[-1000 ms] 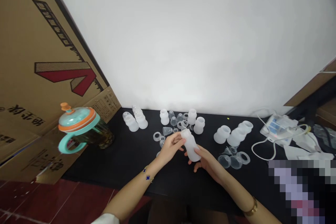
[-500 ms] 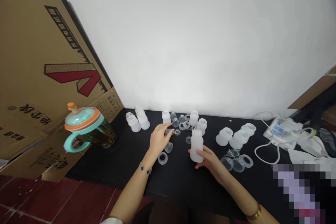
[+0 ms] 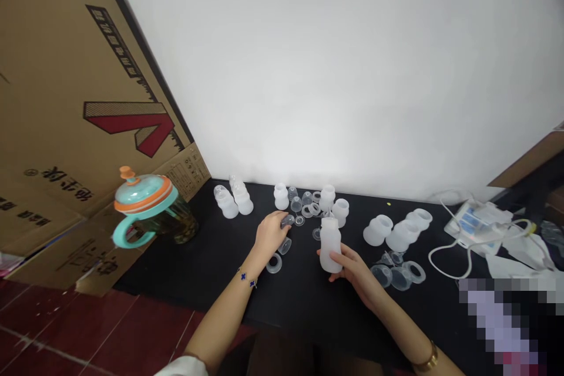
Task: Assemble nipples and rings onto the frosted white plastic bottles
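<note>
My right hand [image 3: 348,263] holds a frosted white baby bottle [image 3: 330,247] upright, its fingers wrapped round the lower body. At the left of it, my left hand [image 3: 272,232] has its fingertips closed on a small clear plastic cap [image 3: 288,221] at the table. Just below that hand lie another clear cap [image 3: 285,245] and a clear ring [image 3: 274,263]. Beyond my fingers are several clear nipples [image 3: 296,204], loose rings [image 3: 314,209] and a small flat disc [image 3: 299,220]. Open bottles [image 3: 340,211] stand behind the held one.
Two capped bottles [image 3: 228,205] stand at the back left of the black table [image 3: 211,270]. A teal pitcher [image 3: 154,205] and a large cardboard box [image 3: 53,82] are at the left. To the right are open bottles [image 3: 378,230], clear parts [image 3: 400,276] and a white cable [image 3: 449,275].
My left hand has closed its fingers on a clear cap, where before they were spread above the parts. My right hand keeps the bottle in nearly the same place. The view has shifted slightly.
</note>
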`<state>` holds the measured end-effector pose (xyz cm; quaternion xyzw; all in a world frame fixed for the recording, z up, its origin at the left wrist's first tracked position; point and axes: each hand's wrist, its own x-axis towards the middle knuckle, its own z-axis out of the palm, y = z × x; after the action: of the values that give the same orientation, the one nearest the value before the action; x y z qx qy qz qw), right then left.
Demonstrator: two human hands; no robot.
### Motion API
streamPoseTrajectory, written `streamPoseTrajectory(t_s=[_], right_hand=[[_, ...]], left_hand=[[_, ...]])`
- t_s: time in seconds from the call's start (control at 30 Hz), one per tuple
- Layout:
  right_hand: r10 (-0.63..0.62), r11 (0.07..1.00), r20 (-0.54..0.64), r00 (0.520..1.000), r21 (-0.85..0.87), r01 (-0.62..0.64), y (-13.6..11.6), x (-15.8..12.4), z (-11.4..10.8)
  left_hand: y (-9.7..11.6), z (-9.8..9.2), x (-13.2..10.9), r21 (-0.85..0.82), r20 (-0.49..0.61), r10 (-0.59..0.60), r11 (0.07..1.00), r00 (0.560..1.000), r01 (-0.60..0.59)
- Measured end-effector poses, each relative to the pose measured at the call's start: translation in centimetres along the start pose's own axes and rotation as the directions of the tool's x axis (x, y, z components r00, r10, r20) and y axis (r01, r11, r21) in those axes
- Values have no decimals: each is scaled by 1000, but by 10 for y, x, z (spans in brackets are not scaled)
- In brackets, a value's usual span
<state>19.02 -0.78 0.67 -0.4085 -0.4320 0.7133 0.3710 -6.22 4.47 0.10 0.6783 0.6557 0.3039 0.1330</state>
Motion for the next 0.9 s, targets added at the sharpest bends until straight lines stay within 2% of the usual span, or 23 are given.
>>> streamPoseTrajectory(t_s=[0.1,0.17,0.23,0.33,0.43,0.53,0.6,0.67,0.9], right_hand=[[-11,1000,11,1000,-10,11,2,1,-1],[-16,1000,13,1000,-18,16,4,2,-2],[-23,999,15,1000,-26,23,5,2,-3],[-30,999,28,999,-36,31,6,3,-3],[-26,999,48,999,-41,28,6,3,-3],[-23,999,67,997,-38,25,6,3,-2],[-19,999,76,997,-40,22,6,3,-2],[-18,999,83,996,-44,22,5,3,-2],[-9,998,86,996,-68,15,4,2,-1]], left_hand=[[7,-6,0,-210,-113,4,977,994,-28],[12,-10,-1,-439,-163,-42,898,986,-34],[16,-13,-1,-676,-118,-109,737,987,1],[20,-16,-1,-916,74,-137,383,988,121],[21,-14,0,-964,246,-115,71,962,255],[22,-9,-1,-937,346,-130,-102,929,335],[23,-5,-1,-914,393,-143,-164,908,370],[24,-3,-2,-905,412,-149,-187,899,383],[24,-2,-5,-926,378,-85,-44,922,376]])
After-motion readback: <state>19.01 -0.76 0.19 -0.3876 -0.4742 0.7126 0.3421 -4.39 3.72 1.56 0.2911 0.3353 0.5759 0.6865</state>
